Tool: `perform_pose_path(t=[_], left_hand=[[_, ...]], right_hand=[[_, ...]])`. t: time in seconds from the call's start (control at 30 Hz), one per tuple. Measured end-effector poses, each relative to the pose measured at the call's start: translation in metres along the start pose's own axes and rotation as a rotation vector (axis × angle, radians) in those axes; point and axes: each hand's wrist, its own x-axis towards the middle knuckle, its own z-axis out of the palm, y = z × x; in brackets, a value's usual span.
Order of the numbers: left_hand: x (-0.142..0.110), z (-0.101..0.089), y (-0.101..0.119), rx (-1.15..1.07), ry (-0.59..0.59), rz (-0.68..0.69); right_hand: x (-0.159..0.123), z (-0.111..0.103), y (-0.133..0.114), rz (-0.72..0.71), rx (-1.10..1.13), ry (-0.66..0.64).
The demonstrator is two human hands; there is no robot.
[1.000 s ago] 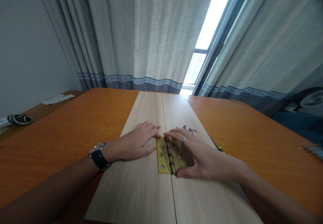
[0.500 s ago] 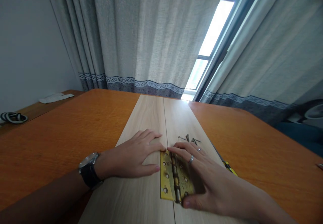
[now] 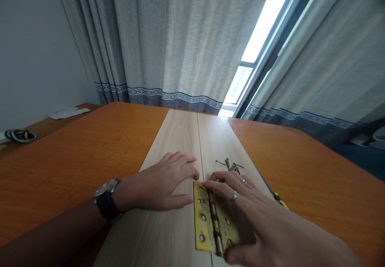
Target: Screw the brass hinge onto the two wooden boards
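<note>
A brass hinge (image 3: 203,219) lies opened flat, its barrel near the seam between two pale wooden boards (image 3: 177,132). My right hand (image 3: 255,207), wearing two rings, spans the hinge's right leaf. Its fingertips are at the far end and its thumb at the near end, gripping the hinge; part of that leaf is hidden. My left hand (image 3: 165,183) rests on the left board with its fingers spread, holding nothing. Its thumb and index finger are close beside the hinge's left leaf. Several screws (image 3: 231,165) lie on the right board, just beyond my right fingers.
The boards lie on an orange-brown wooden table (image 3: 75,150). Against the right board's edge is a yellow and black object (image 3: 279,200), partly hidden by my right hand. A coiled cable (image 3: 20,135) and white paper (image 3: 69,113) sit at far left. Curtains (image 3: 180,38) hang behind.
The view has shifted slightly. The hinge and my right hand sit a little nearer to me, and a small gap now shows between my left index finger and the hinge's far corner.
</note>
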Motion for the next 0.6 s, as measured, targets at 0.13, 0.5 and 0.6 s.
perform_pose_path(t=[0.13, 0.5, 0.6], left_hand=[[0.0, 0.0, 0.0, -0.001, 0.011, 0.002], [0.001, 0.0, 0.0, -0.003, 0.024, 0.022], [0.001, 0.0, 0.001, -0.005, 0.019, 0.013]], right_hand=[[-0.003, -0.006, -0.001, -0.003, -0.019, -0.013], [0.006, 0.003, -0.001, -0.078, -0.015, 0.093], [0.008, 0.005, -0.003, -0.073, -0.015, 0.103]])
